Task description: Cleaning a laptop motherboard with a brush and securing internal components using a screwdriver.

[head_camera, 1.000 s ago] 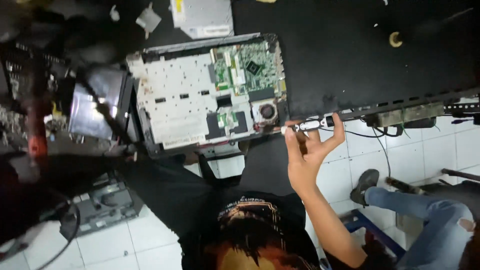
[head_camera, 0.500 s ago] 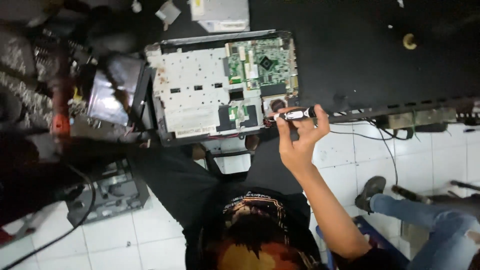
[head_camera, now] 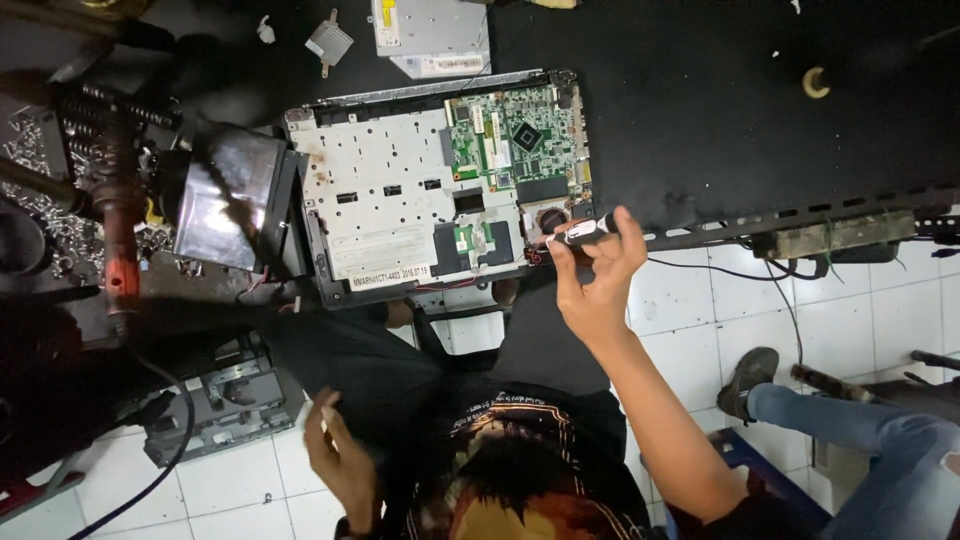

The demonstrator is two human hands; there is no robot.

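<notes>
Opened laptop on the bench, screwdriver at its corner

The laptop (head_camera: 430, 190) lies bottom cover off, green board (head_camera: 515, 140) bared at its 2 o'clock corner. The right hand (head_camera: 598, 290) pinches a black-and-white screwdriver (head_camera: 585, 230) in its fingertips at the chassis's 4 o'clock corner, beside the round fan (head_camera: 553, 218). The left hand (head_camera: 340, 460) hangs low at 7 o'clock, loosely curled round something small and pale. Judging by this: shell open, board and fan not yet out.

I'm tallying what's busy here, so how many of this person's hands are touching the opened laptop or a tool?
1. The right hand holds a small tool at the laptop's near corner; the left hand hangs low, off the bench.
</notes>
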